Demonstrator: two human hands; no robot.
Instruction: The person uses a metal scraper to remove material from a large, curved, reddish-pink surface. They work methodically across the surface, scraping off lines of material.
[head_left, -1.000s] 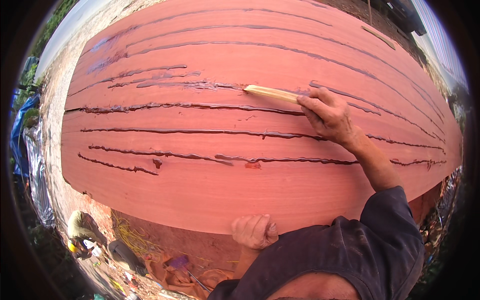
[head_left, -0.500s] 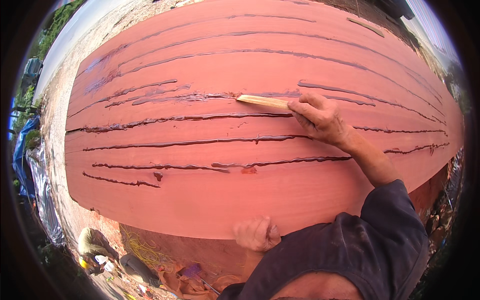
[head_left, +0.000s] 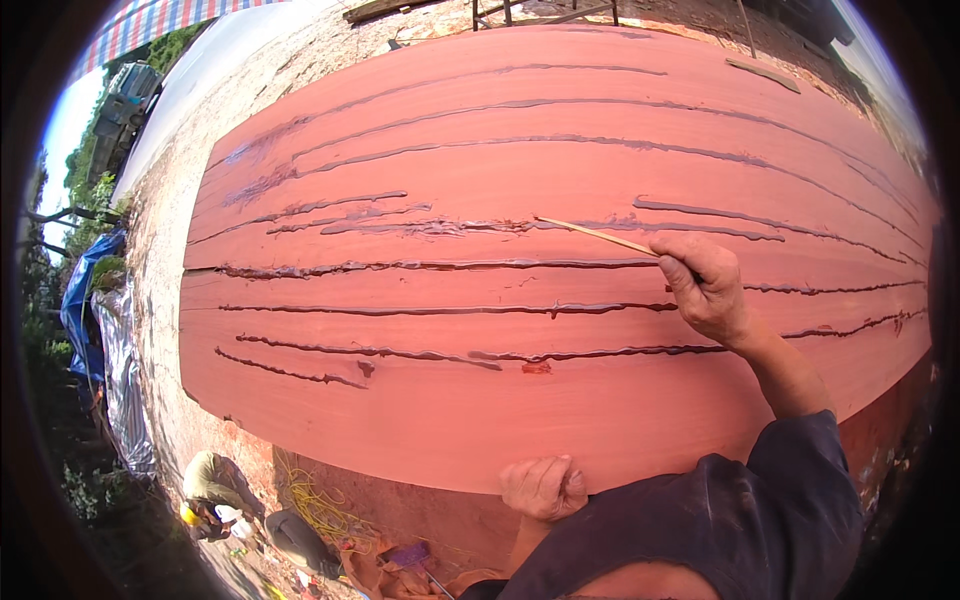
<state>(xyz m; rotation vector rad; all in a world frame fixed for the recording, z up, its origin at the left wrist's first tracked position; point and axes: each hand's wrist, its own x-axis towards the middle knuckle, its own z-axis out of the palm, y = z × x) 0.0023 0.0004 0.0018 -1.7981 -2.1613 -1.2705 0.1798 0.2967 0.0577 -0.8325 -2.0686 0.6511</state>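
Observation:
My right hand [head_left: 705, 285] grips a thin, pale wooden stick [head_left: 600, 236] between thumb and fingers. Its far tip touches a smeared streak of dark brown paste on a large reddish board [head_left: 620, 410]. Long, roughly parallel beads of glossy dark paste [head_left: 420, 265] run across this surface, some thick and raised, others smeared flat. At the board's near edge, my left hand [head_left: 543, 487] rests with curled fingers; whatever lies inside them, if anything, is hidden.
Below left, a person in a yellow cap [head_left: 190, 514] bends down beside a tangle of yellow cord [head_left: 325, 510]. A wood strip [head_left: 762, 75] lies by the far right edge. Blue and silver sheeting [head_left: 125, 390] sits left, and a truck [head_left: 122, 115] stands beyond.
The view has shifted, so the board sits further right and lower. Across it, the stick's tip has moved slightly right, and the stick now shows its narrow edge. My left hand stays put.

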